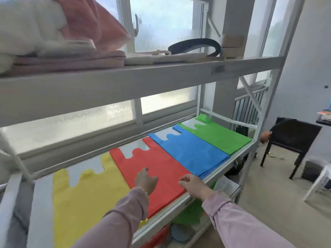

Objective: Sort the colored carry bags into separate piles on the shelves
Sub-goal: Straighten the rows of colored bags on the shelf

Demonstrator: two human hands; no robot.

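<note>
Four flat piles of carry bags lie side by side on the middle white shelf (pixel 231 159): yellow (pixel 84 199), red (pixel 157 165), blue (pixel 193 151) and green (pixel 218 135). My left hand (pixel 146 180) rests on the red pile with fingers loosely curled, holding nothing. At the red pile's front right corner, my right hand (pixel 192 185) has its fingers pinched together against the edge of the red bags. Both sleeves are pale pink.
The top shelf (pixel 143 76) carries folded pink and white cloth bags (pixel 71 58) and a black curved band (pixel 197 44). More green (pixel 189 213) and red bags lie on the shelf below. A black chair (pixel 293 138) stands at the right, frosted windows behind.
</note>
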